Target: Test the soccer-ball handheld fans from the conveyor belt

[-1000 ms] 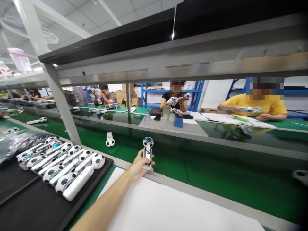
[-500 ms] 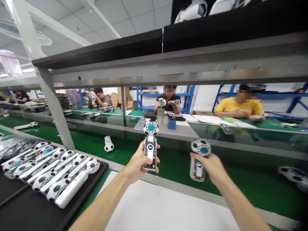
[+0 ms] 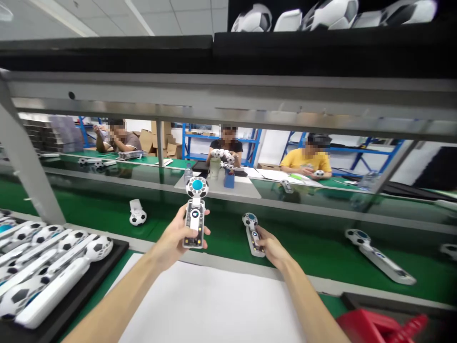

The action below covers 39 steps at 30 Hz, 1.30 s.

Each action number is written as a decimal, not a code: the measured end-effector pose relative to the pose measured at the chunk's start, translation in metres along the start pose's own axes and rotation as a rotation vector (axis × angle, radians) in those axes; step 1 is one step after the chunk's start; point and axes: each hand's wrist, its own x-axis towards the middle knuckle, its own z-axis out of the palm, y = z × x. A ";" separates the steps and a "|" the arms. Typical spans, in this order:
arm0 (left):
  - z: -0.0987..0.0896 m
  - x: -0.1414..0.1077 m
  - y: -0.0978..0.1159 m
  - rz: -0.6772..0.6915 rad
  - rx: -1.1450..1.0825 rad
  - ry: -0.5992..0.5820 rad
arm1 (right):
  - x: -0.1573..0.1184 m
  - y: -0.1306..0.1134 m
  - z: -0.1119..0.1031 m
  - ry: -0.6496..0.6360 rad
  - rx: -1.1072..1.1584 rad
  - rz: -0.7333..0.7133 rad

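My left hand (image 3: 174,234) holds a handheld fan (image 3: 195,221) upright, thumb across the lower part of its clear handle. Its round head has a black-and-white football pattern with a blue centre, and a small lit display shows on the handle. My right hand (image 3: 272,245) grips a second fan (image 3: 251,233) of the same kind by its handle, low over the green conveyor belt (image 3: 221,243); I cannot tell whether that fan touches the belt. White paper (image 3: 214,305) lies below and between my forearms.
Another fan (image 3: 380,257) lies on the belt to the right, and a white one (image 3: 137,213) to the left. Several fans fill a black tray (image 3: 107,267) at left. A red tool (image 3: 382,326) sits at lower right. A shelf (image 3: 214,90) crosses overhead. Co-workers sit opposite.
The view has turned to the right. My right hand has moved closer to my left, and its fan now tilts to the left, lower over the belt. My left hand still holds its fan upright.
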 end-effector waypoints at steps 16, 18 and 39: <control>0.020 -0.008 0.011 0.151 0.145 0.369 | -0.154 -0.125 0.115 -0.761 0.392 -0.241; 0.017 -0.008 0.015 0.158 0.152 0.303 | -0.157 -0.125 0.116 -0.801 0.399 -0.215; 0.009 -0.001 -0.003 0.076 0.176 0.437 | -0.154 -0.115 0.124 -0.740 0.138 -0.170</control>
